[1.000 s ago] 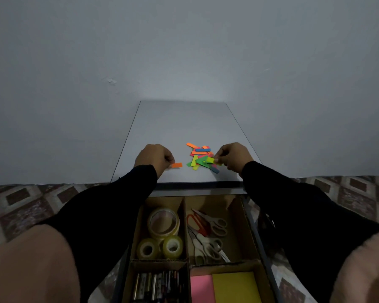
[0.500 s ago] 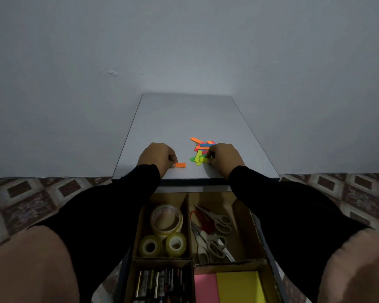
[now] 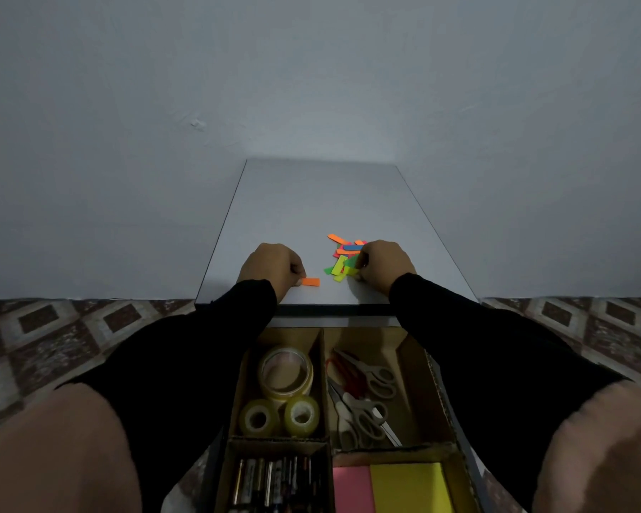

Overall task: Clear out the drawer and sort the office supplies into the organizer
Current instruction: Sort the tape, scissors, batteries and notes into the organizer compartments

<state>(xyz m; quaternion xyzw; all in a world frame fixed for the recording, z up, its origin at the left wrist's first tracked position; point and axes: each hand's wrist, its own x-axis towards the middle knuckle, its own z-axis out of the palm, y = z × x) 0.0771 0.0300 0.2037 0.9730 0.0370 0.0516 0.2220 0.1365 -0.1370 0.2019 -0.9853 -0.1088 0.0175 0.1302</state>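
A small pile of coloured paper tabs [image 3: 343, 257], orange, green, yellow and blue, lies on the white table top [image 3: 322, 201]. My left hand [image 3: 272, 267] rests on the table with curled fingers and pinches one end of a single orange tab [image 3: 309, 281]. My right hand [image 3: 383, 264] is curled at the pile's right edge, its fingertips pinching the green and yellow tabs. Below the table edge the cardboard organizer [image 3: 324, 336] sits in the open drawer.
The organizer holds tape rolls [image 3: 285, 390] at the left, scissors [image 3: 363, 398] at the right, batteries [image 3: 274, 483] at the lower left and pink and yellow sticky notes [image 3: 389, 488] at the lower right. A grey wall stands behind the table; patterned floor lies on both sides.
My right hand has slid left into the pile of tabs, and the pile is more bunched. My left hand keeps its hold on the orange tab. The view has tilted slightly.
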